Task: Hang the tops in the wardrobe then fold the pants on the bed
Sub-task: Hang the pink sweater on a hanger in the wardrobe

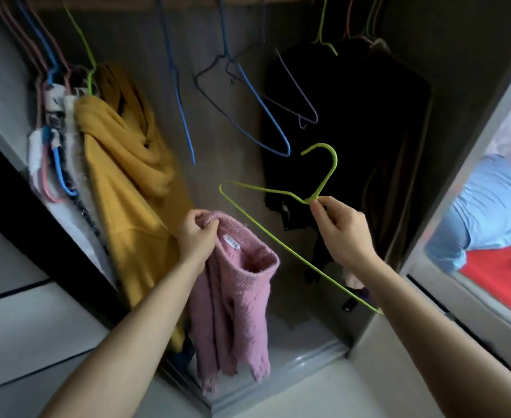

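Left hand (195, 236) grips the pink sweater (233, 297) by its collar; right hand (341, 233) pinches the green hanger (320, 182) just beside it.

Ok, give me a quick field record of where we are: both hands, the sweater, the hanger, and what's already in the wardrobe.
left hand: grips pink sweater at the collar
right hand: pinches green hanger just below its hook
sweater on hanger: not yet
hung in wardrobe: mustard top at left, black garment at right
empty hangers: blue hanger and others mid-rail
bed: visible at right, red cover
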